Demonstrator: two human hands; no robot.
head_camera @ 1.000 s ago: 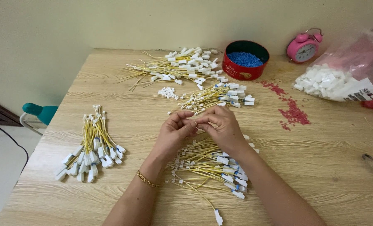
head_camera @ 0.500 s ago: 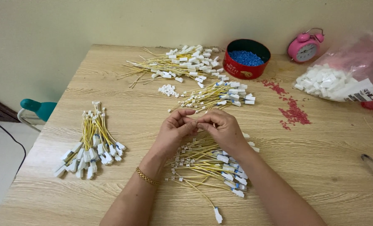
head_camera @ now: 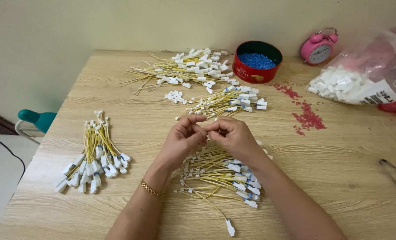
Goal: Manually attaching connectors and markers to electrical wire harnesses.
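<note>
Two hands meet above the table (head_camera: 340, 169), fingertips together. Our left hand (head_camera: 182, 140) is curled, thumb and forefinger pinched on something small that we cannot make out; a gold bracelet (head_camera: 151, 190) sits on that wrist. Our right hand (head_camera: 233, 135) is curled too, fingertips touching the left's, its hold hidden.

Just under and behind the hands lies a pile of yellow wires (head_camera: 220, 175) with white plugs, one wire trailing toward the near edge. Left, well apart: a neat wire bundle (head_camera: 93, 153). Beyond the hands: a second pile (head_camera: 227, 100), and a few loose white clips (head_camera: 176, 96) beside it. Farther back, a bigger heap (head_camera: 187, 71).

At the far edge, a red tin (head_camera: 255, 61) of blue bits, then a pink alarm clock (head_camera: 318, 46). Red bits (head_camera: 306, 115) are scattered right of centre. Far right, a clear bag (head_camera: 362, 78) of white plugs. Metal tweezers (head_camera: 395, 173) lie near the right edge.
</note>
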